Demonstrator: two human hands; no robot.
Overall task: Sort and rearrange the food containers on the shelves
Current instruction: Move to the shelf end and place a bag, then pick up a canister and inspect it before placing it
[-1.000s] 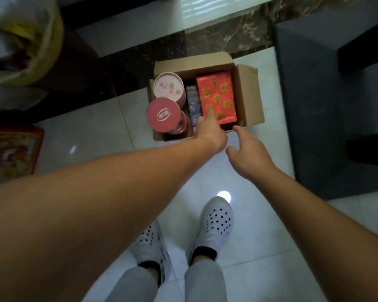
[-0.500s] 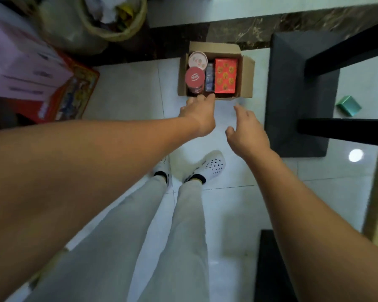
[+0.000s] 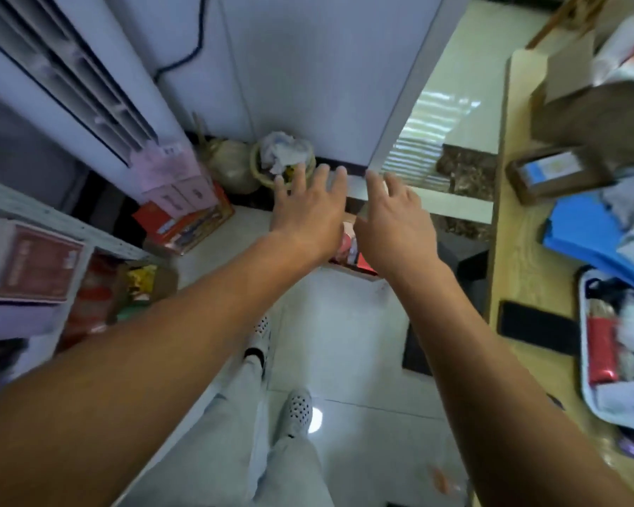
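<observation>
My left hand [image 3: 310, 210] and my right hand [image 3: 394, 217] reach out side by side at mid-frame, fingers spread, holding nothing. Below and behind them on the floor sits the cardboard box of food containers [image 3: 352, 250], mostly hidden by both hands; only a strip of red and white packaging shows between the wrists. At the left a white shelf [image 3: 63, 217] carries a dark red box [image 3: 39, 265], with red and yellow food packs [image 3: 140, 283] on the level beneath it.
A wicker bin of crumpled paper [image 3: 282, 159] and a sack stand against the wall. A red flat box [image 3: 187, 221] leans by the air conditioner [image 3: 74, 75]. A cluttered wooden desk [image 3: 520, 258] runs along the right; a dark stool [image 3: 462, 265] stands beside it.
The view has pulled up and back from the box. Both hands have lifted away from it with fingers spread wider, and the shelf and desk have come into view.
</observation>
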